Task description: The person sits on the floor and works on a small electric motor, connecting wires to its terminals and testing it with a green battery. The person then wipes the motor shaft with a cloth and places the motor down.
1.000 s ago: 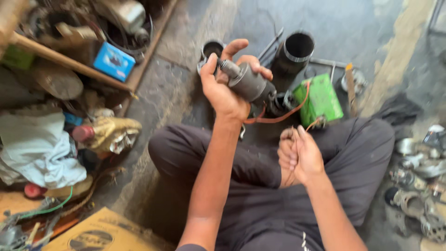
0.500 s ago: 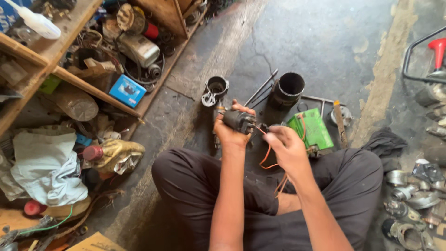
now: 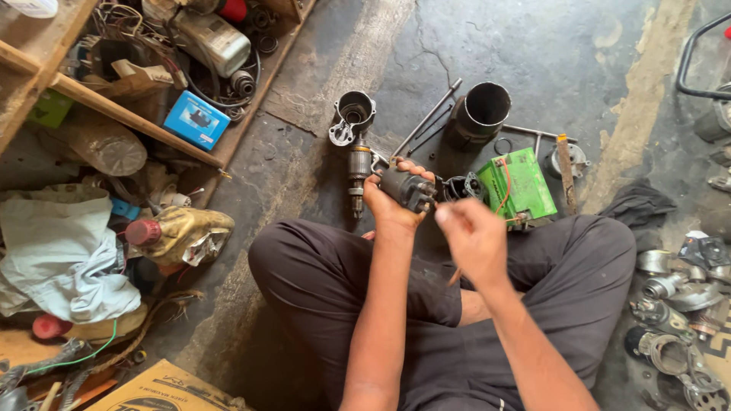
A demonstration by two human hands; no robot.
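A person sits cross-legged on a concrete floor, seen from above. Left lies a blue box (image 3: pixel 196 119) among shelf clutter. At centre the left hand (image 3: pixel 390 199) is clenched around a dark cylindrical motor part (image 3: pixel 407 188), long axis tilted down to the right. The blurred right hand (image 3: pixel 474 237) hovers just right of it, fingertips pinched; I cannot tell whether it holds anything. Further right sits a green battery (image 3: pixel 524 185).

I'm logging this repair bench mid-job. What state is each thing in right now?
Left hand: closed around the grey motor part.
Grey motor part: held up off the floor.
Right hand: blurred, fingertips near the part; grip unclear.
Green battery: on the floor, orange wire attached.
Black tube: on the floor, open end showing.
Rotor: lying on the floor.
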